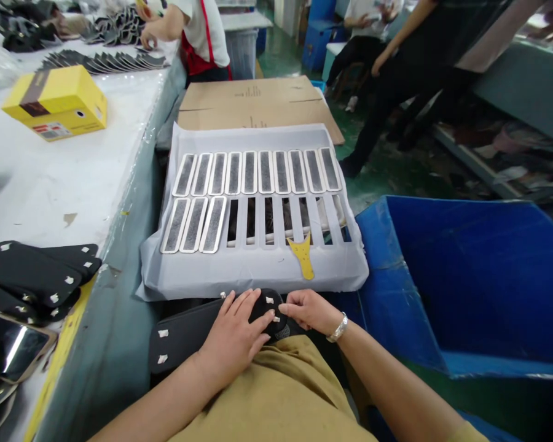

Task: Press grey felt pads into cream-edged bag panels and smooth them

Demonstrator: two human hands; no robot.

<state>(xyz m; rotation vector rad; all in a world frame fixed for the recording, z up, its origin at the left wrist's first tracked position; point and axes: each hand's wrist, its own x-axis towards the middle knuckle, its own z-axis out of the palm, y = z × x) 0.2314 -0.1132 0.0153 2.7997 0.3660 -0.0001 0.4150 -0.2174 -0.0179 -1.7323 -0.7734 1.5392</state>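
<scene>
A long black padded piece (191,334) with small white tabs near its ends lies across my lap. My left hand (237,328) rests on it, fingers spread, the fingertips beside the tabs at its right end. At that same end my right hand (308,310), with a bracelet on the wrist, has thumb and index finger pinched at the edge; what they hold is too small to make out. Just beyond is a white cloth-covered frame (258,270) with slots. Metal-rimmed dark rectangular plates (214,224) fill its back row and the front row's left part. A yellow forked tool (303,256) lies on it.
On the left, a table (96,159) carries a yellow box (58,101), stacked black pieces (32,273) and shiny plates (16,347). A large blue bin (479,276) stands at the right. Behind the frame lies cardboard (253,101). Several people are farther back.
</scene>
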